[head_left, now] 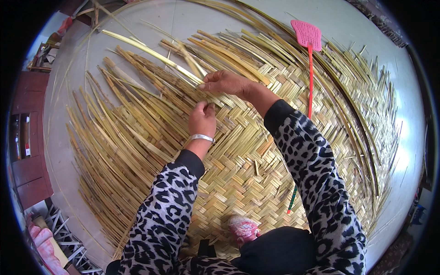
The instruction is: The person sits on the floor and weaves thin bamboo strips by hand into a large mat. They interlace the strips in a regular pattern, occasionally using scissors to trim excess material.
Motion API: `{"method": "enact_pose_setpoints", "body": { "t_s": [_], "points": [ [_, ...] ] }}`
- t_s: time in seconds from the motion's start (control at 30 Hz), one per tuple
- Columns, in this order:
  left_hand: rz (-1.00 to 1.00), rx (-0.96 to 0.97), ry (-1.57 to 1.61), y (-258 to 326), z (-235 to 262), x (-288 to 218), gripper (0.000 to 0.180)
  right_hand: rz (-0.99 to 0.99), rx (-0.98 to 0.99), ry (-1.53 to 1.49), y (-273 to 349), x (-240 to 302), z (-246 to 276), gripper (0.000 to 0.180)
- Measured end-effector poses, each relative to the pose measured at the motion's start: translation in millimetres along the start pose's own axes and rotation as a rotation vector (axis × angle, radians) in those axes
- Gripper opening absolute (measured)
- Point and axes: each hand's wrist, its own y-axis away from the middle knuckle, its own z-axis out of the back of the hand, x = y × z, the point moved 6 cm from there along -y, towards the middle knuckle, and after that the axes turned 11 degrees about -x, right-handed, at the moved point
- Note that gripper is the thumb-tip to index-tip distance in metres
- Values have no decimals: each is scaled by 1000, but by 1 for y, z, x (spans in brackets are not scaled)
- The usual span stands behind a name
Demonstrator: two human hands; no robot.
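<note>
Two hands meet at the weave's far-left margin on a split-cane mat [233,183]. The right hand [227,83] has its grip clamped on a pale strip [151,54]; the left hand [202,120], just nearer, has thumb and finger close together, but I cannot tell whether they pinch anything. Probably the strip is being worked into the weave; the next move calls for aligning it. Its free end points far left, its long axis slanting near-right, roughly along the loose strips [114,156].
</note>
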Motion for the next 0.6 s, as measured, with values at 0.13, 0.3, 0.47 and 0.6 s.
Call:
{"method": "enact_pose_setpoints", "body": {
  "t_s": [0.13, 0.3, 0.47, 0.6],
  "points": [
    [-111, 7, -16, 0, 2, -7, 23, 59, 21, -172, -3, 10, -1, 29],
    [-35, 62, -39, -1, -1, -5, 22, 78, -123, -363, -8, 20, 10, 34],
    [-53, -2, -36, 2, 3, -7, 19, 129, -85, -176, -15, 29, 4, 46],
    [-46, 75, 13, 3, 0, -2, 21, 228, -26, 90, -14, 40, -4, 46]
  ]
}}
